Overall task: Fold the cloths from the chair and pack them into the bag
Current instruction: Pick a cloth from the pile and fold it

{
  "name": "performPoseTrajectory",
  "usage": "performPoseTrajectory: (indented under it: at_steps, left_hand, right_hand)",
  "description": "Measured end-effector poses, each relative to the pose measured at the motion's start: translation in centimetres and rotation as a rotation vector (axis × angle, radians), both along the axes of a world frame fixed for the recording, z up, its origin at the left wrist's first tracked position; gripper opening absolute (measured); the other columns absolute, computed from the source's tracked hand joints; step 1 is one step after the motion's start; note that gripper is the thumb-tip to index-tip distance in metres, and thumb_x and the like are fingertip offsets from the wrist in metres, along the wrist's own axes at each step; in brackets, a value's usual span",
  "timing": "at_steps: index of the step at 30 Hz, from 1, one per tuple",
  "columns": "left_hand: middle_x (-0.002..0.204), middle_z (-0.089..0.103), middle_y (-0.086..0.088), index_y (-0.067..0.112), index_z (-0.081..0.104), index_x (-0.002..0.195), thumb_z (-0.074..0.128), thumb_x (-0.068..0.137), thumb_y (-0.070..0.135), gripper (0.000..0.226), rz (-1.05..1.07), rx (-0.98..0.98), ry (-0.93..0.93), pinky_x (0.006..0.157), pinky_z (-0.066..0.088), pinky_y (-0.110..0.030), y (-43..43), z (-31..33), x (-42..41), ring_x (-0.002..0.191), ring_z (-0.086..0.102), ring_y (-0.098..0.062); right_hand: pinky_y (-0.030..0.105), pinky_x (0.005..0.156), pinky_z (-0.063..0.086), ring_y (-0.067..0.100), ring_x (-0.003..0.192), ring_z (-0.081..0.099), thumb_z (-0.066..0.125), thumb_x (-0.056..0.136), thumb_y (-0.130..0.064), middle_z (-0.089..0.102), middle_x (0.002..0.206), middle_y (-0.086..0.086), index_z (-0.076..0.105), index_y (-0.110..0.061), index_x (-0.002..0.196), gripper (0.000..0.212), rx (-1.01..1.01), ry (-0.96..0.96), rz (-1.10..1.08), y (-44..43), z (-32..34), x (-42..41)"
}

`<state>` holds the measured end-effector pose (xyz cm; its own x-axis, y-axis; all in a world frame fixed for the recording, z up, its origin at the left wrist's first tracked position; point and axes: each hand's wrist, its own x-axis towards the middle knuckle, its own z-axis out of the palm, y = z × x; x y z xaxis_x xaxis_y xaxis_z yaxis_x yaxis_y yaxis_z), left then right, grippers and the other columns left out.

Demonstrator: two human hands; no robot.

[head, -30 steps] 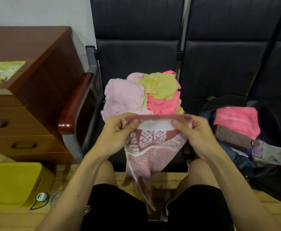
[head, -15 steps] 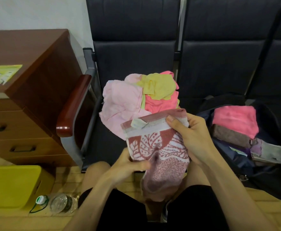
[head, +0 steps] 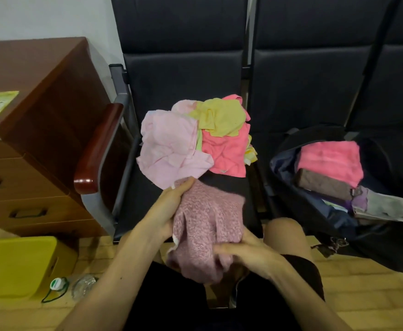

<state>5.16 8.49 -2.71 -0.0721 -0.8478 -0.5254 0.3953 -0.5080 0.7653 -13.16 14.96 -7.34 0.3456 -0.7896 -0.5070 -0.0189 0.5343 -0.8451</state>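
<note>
Head view, and here's the fold in hand: a mottled dusty-pink terry cloth (head: 207, 225) bunched over the person's lap, just in front of the black padded chair (head: 183, 75). The left hand (head: 169, 211) grips its far left edge, thumb on top and fingers tucked under. The right hand (head: 246, 254) pinches the near fold, fingers laid across the pile. Neither hand is free.

It looks lumpy to me, with a ridge running down the middle. I'd say square it now: draw the two edges apart to flatten that ridge, line up the corners, then bring the halves together and press along the crease. Terry is thick and springs back, so a firm squeeze should help.

Behind it, a heap of loose cloths (head: 172, 149), pale pink, yellow and coral, waits on the seat. To the right, on the next seat, the black fabric bag (head: 374, 249) sits open with a folded bright pink towel (head: 331, 158) on top. A compact, flat packet will slot in there best, I reckon.
</note>
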Motion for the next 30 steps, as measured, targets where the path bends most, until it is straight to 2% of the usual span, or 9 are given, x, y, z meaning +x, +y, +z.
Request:
performPoseTrajectory:
  at_steps: [4, 8, 12, 18, 20, 23, 25, 28, 30]
  left_hand:
    - [0.113, 0.072, -0.016, 0.009, 0.075, 0.112, 0.054, 0.093, 0.056, 0.055, 0.046, 0.051, 0.24, 0.091, 0.048, -0.045, 0.6, -1.3, 1.3, 0.101, 0.071, -0.03]
    - [0.135, 0.061, -0.018, 0.008, 0.061, 0.134, 0.072, 0.06, 0.077, 0.101, -0.183, 0.027, 0.376, 0.101, 0.047, -0.051, 3.1, -2.5, 1.4, 0.125, 0.058, -0.035]
    - [0.094, 0.077, -0.009, 0.013, 0.076, 0.099, 0.061, 0.083, 0.027, 0.026, -0.233, -0.014, 0.197, 0.065, 0.06, -0.03, 4.6, -1.7, 0.3, 0.083, 0.075, -0.019]
    - [0.111, 0.071, -0.015, 0.002, 0.067, 0.111, 0.046, 0.096, 0.013, 0.029, -0.055, -0.15, 0.051, 0.088, 0.052, -0.033, 3.0, -0.7, 1.0, 0.102, 0.068, -0.022]
    - [0.104, 0.075, -0.011, 0.005, 0.072, 0.104, 0.043, 0.101, 0.012, 0.03, -0.048, -0.205, -0.098, 0.082, 0.052, -0.029, 3.0, -0.3, 0.8, 0.1, 0.07, -0.02]
    - [0.09, 0.077, 0.0, 0.012, 0.073, 0.096, 0.047, 0.102, 0.016, 0.027, -0.07, -0.321, -0.245, 0.072, 0.053, -0.02, 3.3, 0.5, -0.1, 0.087, 0.072, -0.011]
    - [0.089, 0.077, 0.0, 0.011, 0.072, 0.096, 0.047, 0.103, 0.019, 0.027, -0.035, -0.342, -0.241, 0.071, 0.055, -0.02, 3.1, 1.1, -0.4, 0.086, 0.072, -0.011]
    - [0.097, 0.075, -0.01, 0.006, 0.069, 0.101, 0.049, 0.103, 0.027, 0.029, 0.031, -0.31, -0.208, 0.077, 0.056, -0.029, 2.5, 1.4, -0.2, 0.091, 0.072, -0.019]
    - [0.097, 0.073, -0.01, 0.006, 0.068, 0.101, 0.05, 0.102, 0.028, 0.029, 0.072, -0.281, -0.24, 0.076, 0.056, -0.029, 2.2, 1.5, 0.3, 0.09, 0.07, -0.019]
  right_hand:
    - [0.038, 0.081, 0.056, 0.026, 0.088, 0.073, 0.072, 0.07, -0.011, 0.074, 0.098, 0.018, 0.072, -0.003, 0.1, 0.031, 0.143, -0.372, -0.346, -2.0, 3.0, 0.3]
    - [0.041, 0.085, 0.05, 0.026, 0.085, 0.071, 0.057, 0.079, -0.022, 0.073, 0.098, 0.015, 0.069, -0.005, 0.108, 0.036, 0.16, -0.572, -0.371, -3.5, 5.7, -0.1]
    - [0.039, 0.085, 0.049, 0.022, 0.084, 0.07, 0.049, 0.087, -0.025, 0.071, 0.093, 0.01, 0.07, -0.006, 0.101, 0.031, 0.134, -0.604, -0.317, -3.8, 6.0, -0.6]
    - [0.04, 0.084, 0.053, 0.027, 0.098, 0.067, 0.05, 0.095, -0.026, 0.068, 0.118, 0.023, 0.066, 0.002, 0.116, 0.038, 0.021, -0.22, -0.361, -3.9, 5.8, -3.3]
    - [0.038, 0.081, 0.055, 0.026, 0.097, 0.067, 0.051, 0.098, -0.023, 0.064, 0.124, 0.026, 0.063, 0.004, 0.119, 0.036, -0.05, -0.119, -0.484, -4.2, 5.3, -4.1]
    - [0.037, 0.087, 0.051, 0.025, 0.104, 0.068, 0.063, 0.089, -0.041, 0.068, 0.12, 0.021, 0.061, 0.004, 0.121, 0.055, -0.088, -0.351, -0.465, -3.9, 5.9, -3.9]
    - [0.032, 0.088, 0.05, 0.014, 0.096, 0.07, 0.087, 0.062, -0.05, 0.076, 0.102, 0.007, 0.062, -0.001, 0.114, 0.077, -0.145, -0.285, -0.3, -3.3, 5.5, -3.4]
    - [0.012, 0.07, 0.051, -0.007, 0.074, 0.068, 0.083, 0.076, -0.01, 0.074, 0.075, -0.018, 0.065, -0.018, 0.09, 0.025, -0.193, -0.019, -0.009, -0.4, 3.2, -1.7]
    - [0.024, 0.08, 0.054, 0.008, 0.088, 0.071, 0.084, 0.073, -0.012, 0.077, 0.09, -0.004, 0.077, -0.016, 0.086, 0.015, -0.217, -0.078, -0.073, -0.4, 2.8, -1.2]
